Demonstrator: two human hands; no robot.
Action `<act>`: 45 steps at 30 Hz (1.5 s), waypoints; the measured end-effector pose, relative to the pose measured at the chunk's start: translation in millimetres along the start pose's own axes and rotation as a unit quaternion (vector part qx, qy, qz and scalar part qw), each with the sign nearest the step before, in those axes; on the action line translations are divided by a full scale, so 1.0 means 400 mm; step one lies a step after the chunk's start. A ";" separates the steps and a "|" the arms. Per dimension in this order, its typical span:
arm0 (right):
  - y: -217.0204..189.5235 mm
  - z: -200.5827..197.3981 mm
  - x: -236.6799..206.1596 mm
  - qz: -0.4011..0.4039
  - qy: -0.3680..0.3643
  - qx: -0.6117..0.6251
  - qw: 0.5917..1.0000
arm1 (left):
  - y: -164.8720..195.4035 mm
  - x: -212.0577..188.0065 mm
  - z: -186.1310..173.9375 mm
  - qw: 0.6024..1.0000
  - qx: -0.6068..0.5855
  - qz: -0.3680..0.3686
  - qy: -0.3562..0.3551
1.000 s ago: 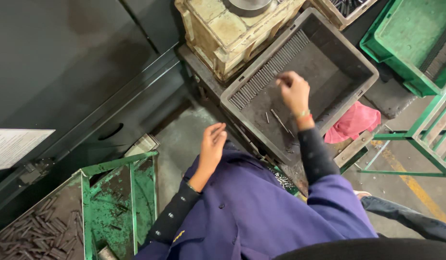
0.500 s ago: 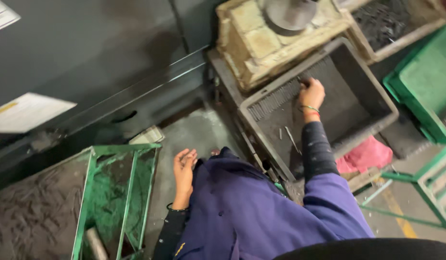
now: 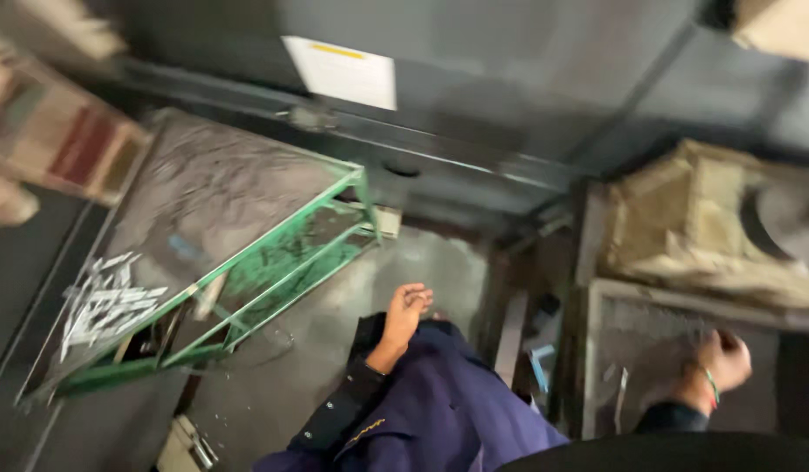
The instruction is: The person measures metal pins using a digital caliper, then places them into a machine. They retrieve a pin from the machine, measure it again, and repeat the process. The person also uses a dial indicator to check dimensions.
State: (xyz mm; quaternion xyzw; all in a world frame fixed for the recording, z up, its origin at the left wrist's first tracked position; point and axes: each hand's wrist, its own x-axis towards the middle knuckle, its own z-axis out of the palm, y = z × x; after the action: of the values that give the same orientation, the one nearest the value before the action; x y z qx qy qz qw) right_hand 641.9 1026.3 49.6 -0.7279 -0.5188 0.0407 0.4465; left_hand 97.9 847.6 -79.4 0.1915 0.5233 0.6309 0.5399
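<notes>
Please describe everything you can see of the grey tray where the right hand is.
The grey tray is a shallow, dark, dusty bin that looks like plastic, with a pale raised rim. It sits low at the right, below a tan block, and is blurred. The right hand reaches inside it, fingers curled; whether it holds anything cannot be told. A few thin, pale pieces lie on its floor.

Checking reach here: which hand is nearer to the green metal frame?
Left. The left hand hangs over the floor just right of the green metal frame; the right hand is far off in the grey tray.
</notes>
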 end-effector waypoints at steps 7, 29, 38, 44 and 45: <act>-0.350 0.176 -0.150 -0.159 0.012 0.183 0.970 | 0.101 -0.132 -0.191 0.991 -0.013 0.058 0.118; -1.189 0.131 -1.459 -0.421 -0.500 0.273 0.706 | 0.241 -0.982 -0.978 0.796 -0.070 0.265 0.540; -1.310 0.362 -1.596 -0.449 -0.507 0.250 0.692 | 0.587 -1.027 -1.243 0.740 -0.065 0.362 0.563; -1.485 0.585 -1.737 -0.460 -0.483 0.282 0.690 | 0.976 -1.100 -1.469 0.638 0.104 0.413 0.642; -1.528 0.623 -1.761 -0.436 -0.502 0.234 0.709 | 1.033 -1.105 -1.501 0.636 0.121 0.415 0.639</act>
State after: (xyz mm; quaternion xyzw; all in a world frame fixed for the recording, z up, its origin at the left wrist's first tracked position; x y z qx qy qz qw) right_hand -250.6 658.6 39.1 -0.1650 -0.9000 0.3210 0.2445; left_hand -433.1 239.5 194.4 0.0014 0.6745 0.6847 -0.2762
